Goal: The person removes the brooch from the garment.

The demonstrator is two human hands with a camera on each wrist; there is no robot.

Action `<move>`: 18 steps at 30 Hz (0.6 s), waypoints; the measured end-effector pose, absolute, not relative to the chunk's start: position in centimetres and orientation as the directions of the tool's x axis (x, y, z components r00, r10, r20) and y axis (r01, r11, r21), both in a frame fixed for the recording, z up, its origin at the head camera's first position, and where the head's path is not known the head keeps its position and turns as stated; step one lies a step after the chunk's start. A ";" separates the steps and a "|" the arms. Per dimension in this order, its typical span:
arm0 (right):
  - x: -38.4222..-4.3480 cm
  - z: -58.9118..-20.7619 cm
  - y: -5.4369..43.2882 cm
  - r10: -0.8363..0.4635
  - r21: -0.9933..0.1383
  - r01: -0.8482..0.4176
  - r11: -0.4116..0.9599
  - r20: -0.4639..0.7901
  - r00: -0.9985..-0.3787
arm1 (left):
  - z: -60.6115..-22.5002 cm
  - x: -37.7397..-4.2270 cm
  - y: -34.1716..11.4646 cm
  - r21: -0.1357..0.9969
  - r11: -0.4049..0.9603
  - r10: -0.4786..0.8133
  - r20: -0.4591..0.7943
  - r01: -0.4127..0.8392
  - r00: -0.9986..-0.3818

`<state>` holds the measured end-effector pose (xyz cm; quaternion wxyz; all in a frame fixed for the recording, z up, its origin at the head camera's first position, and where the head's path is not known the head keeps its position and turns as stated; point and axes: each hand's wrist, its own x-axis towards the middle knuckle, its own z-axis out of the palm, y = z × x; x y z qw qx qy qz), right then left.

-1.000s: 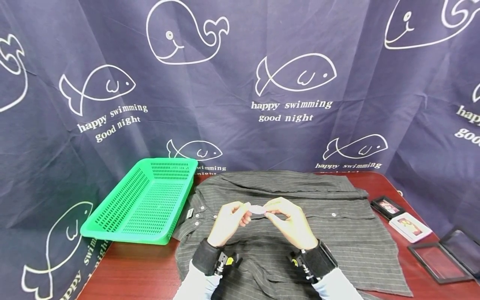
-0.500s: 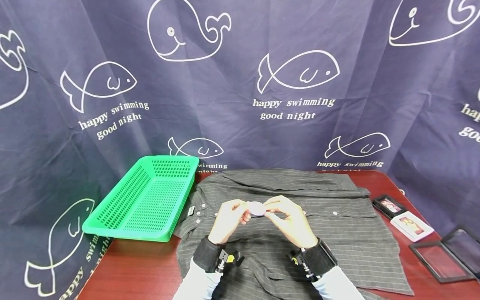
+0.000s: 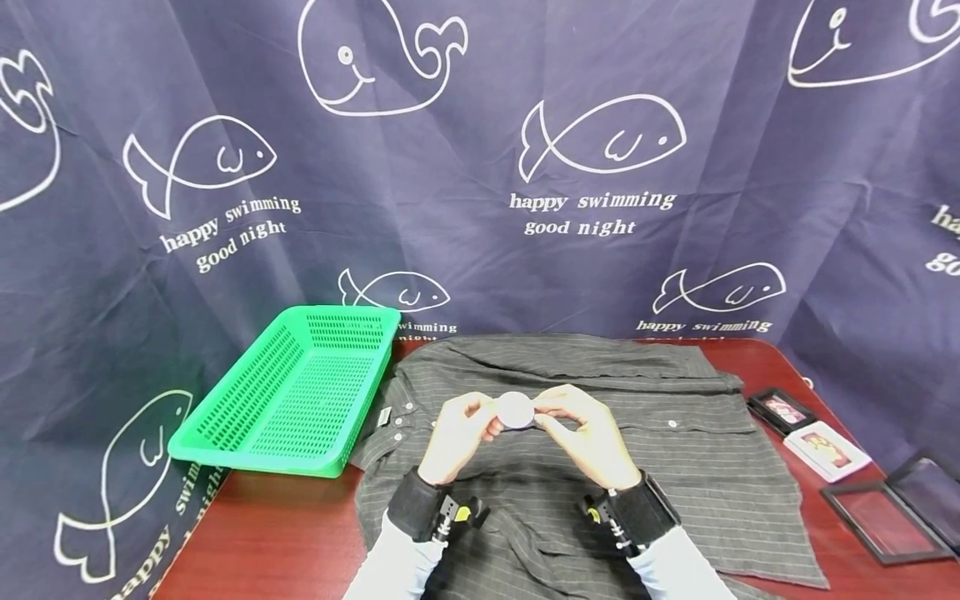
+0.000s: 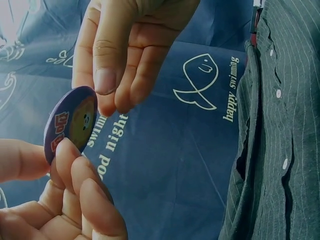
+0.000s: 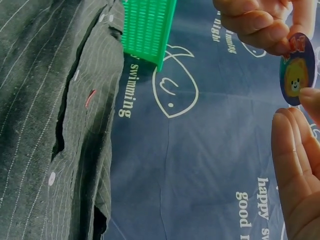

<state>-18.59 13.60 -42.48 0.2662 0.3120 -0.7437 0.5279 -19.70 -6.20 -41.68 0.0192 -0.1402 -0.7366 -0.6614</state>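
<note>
A small round disc (image 3: pixel 516 410) is held above the dark shirt (image 3: pixel 697 492), one hand at each side. The head view shows its pale, plain-looking face; in both wrist views its other face, purple-edged with red lettering and a yellow cartoon bear, is visible. My left hand (image 3: pixel 455 437) pinches the left edge between thumb and fingers. At the opposite edge, my right hand (image 3: pixel 588 437) has its thumb on the printed face and fingertips behind, as the right wrist view shows. The striped shirt lies spread below, its white buttons running across.
A green mesh basket (image 3: pixel 300 400) stands at the table's left. On the right are a black case with a picture (image 3: pixel 782 411), a white one (image 3: pixel 827 451) and an unfolded black frame (image 3: pixel 887 521). A blue printed curtain (image 3: pixel 480 167) hangs behind the red table (image 3: pixel 285 533).
The disc has turned from nearly edge-on to a full circle in the head view, both hands keeping their pinch. The whole scene has shifted slightly up as the head tilts.
</note>
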 end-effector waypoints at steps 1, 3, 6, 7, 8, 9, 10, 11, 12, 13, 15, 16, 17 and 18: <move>-18.6 -42.6 13.7 -0.177 -0.641 -0.730 0.235 0.710 -0.681 | -41.6 -19.6 -6.2 0.963 0.100 0.186 0.229 0.250 -0.955; -18.7 -42.5 13.9 -0.163 -0.687 -0.693 0.218 0.675 -0.720 | -41.5 -19.5 -6.4 0.947 0.136 0.201 0.262 0.292 -0.944; -18.7 -42.1 14.1 -0.140 -0.743 -0.638 0.203 0.623 -0.769 | -41.3 -19.4 -6.5 0.919 0.194 0.215 0.302 0.344 -0.929; -18.7 -41.9 14.1 -0.131 -0.755 -0.623 0.202 0.610 -0.782 | -41.3 -19.4 -6.6 0.909 0.210 0.220 0.314 0.359 -0.924; -18.7 -41.7 14.1 -0.127 -0.767 -0.610 0.200 0.597 -0.792 | -41.3 -19.3 -6.6 0.901 0.221 0.225 0.324 0.372 -0.919; -18.7 -41.6 14.1 -0.126 -0.776 -0.599 0.196 0.586 -0.800 | -41.2 -19.2 -6.6 0.895 0.231 0.229 0.331 0.382 -0.915; -18.6 -41.4 14.1 -0.128 -0.787 -0.587 0.190 0.573 -0.809 | -41.1 -19.2 -6.7 0.888 0.236 0.234 0.342 0.394 -0.910; -18.6 -41.2 14.0 -0.130 -0.797 -0.575 0.183 0.560 -0.818 | -41.1 -19.1 -6.7 0.880 0.244 0.241 0.352 0.407 -0.905; -18.6 -41.1 14.0 -0.129 -0.809 -0.560 0.181 0.545 -0.829 | -41.0 -19.1 -6.7 0.873 0.247 0.247 0.364 0.422 -0.898; -18.6 -41.0 13.9 -0.128 -0.818 -0.545 0.185 0.530 -0.839 | -41.0 -19.0 -6.7 0.863 0.249 0.253 0.380 0.439 -0.890; -18.6 -40.8 13.7 -0.124 -0.841 -0.507 0.190 0.492 -0.862 | -40.9 -19.0 -6.7 0.847 0.258 0.261 0.402 0.465 -0.877; -18.6 -40.7 13.6 -0.121 -0.848 -0.491 0.201 0.476 -0.871 | -40.9 -19.0 -6.7 0.841 0.259 0.265 0.410 0.474 -0.873; -18.5 -40.7 13.5 -0.119 -0.854 -0.475 0.211 0.460 -0.880 | -40.8 -18.9 -6.7 0.837 0.261 0.267 0.416 0.480 -0.869; -18.5 -40.6 13.4 -0.118 -0.860 -0.460 0.223 0.445 -0.888 | -40.8 -18.9 -6.7 0.836 0.260 0.268 0.419 0.484 -0.868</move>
